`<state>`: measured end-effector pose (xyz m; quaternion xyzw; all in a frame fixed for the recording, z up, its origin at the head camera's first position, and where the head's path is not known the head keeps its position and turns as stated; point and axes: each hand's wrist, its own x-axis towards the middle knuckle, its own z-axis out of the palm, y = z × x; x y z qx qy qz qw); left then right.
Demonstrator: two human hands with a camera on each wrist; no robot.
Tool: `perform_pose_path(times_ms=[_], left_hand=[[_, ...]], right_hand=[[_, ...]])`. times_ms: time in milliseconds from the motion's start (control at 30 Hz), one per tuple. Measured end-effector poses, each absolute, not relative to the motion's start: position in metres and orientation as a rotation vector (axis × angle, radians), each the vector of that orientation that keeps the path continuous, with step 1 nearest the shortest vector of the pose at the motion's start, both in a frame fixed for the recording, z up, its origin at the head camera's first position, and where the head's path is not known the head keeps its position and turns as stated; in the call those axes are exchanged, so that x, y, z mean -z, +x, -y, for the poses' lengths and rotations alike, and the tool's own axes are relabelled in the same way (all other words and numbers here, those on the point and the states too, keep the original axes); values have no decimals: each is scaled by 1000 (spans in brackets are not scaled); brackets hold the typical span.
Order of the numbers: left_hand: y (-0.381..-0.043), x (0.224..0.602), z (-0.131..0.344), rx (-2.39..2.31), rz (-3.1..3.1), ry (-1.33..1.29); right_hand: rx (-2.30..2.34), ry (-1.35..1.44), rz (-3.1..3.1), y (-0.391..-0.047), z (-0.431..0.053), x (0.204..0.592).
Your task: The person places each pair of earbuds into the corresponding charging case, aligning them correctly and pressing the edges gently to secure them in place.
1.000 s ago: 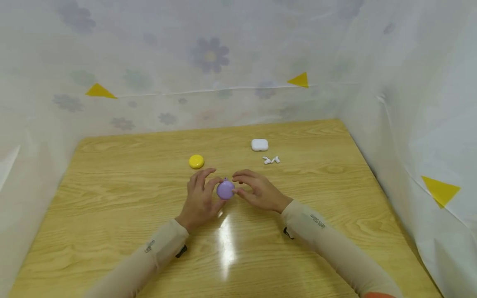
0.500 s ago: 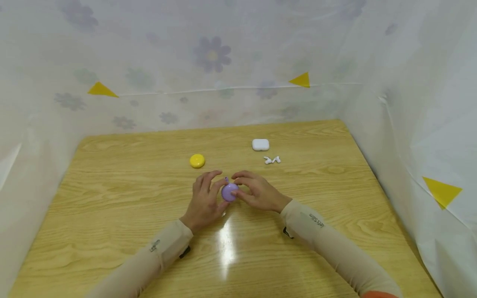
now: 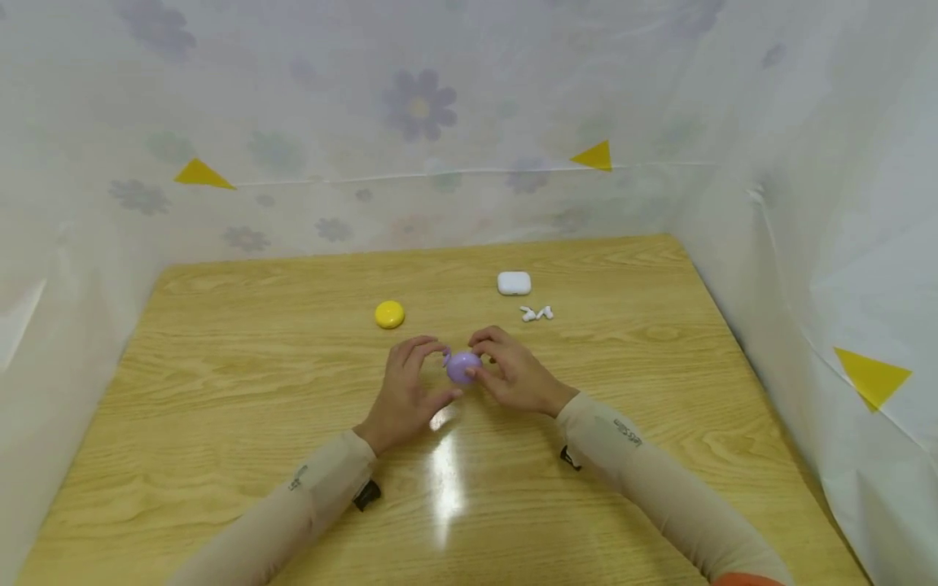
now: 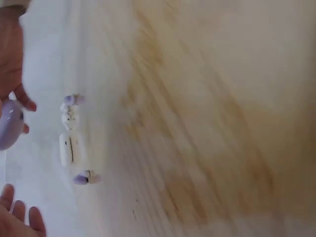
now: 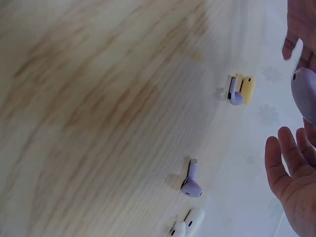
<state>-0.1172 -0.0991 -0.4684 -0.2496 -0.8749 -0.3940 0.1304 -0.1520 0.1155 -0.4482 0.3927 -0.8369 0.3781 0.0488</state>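
A glossy purple earbud case (image 3: 463, 369), rounded like a pebble, is pinched between the thumb and fingers of my right hand (image 3: 517, 376). My left hand (image 3: 410, 397) lies beside it, thumb and fingers spread apart around its left side, holding nothing. In the left wrist view, the left fingers (image 4: 19, 217) hang apart from the purple case (image 4: 11, 124). Two loose purple earbuds rest on the table: one (image 5: 191, 185) toward the white earbuds, the other (image 5: 234, 94) toward the yellow case. From the head view, one purple earbud (image 3: 446, 356) shows right at the left fingertips.
Behind the left hand sits a round yellow case (image 3: 390, 314). A white earbud case (image 3: 514, 283) lies farther back, with a pair of white earbuds (image 3: 537, 313) in front of it. Pale flowered sheeting (image 3: 418, 106) encloses the wooden table (image 3: 234, 391).
The purple case has shifted right and turned, passing from between both hands into the right hand's pinch. My left thumb and fingers have spread off it.
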Motion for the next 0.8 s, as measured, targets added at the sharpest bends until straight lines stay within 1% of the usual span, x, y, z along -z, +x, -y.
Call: perform_pose_path(times_ms=[133, 233, 467, 800], left_hand=[[-114, 464, 103, 1522, 2665, -525], [-112, 463, 102, 1632, 2700, -477], [-110, 467, 93, 1632, 2678, -501], [-110, 465, 87, 1672, 2712, -463]], right_hand=[[-1121, 1191, 2536, -151, -120, 449], [-1090, 1214, 2494, -150, -121, 451], [-1087, 1266, 2462, -146, -118, 455], [-1106, 1271, 2506, -143, -118, 455]])
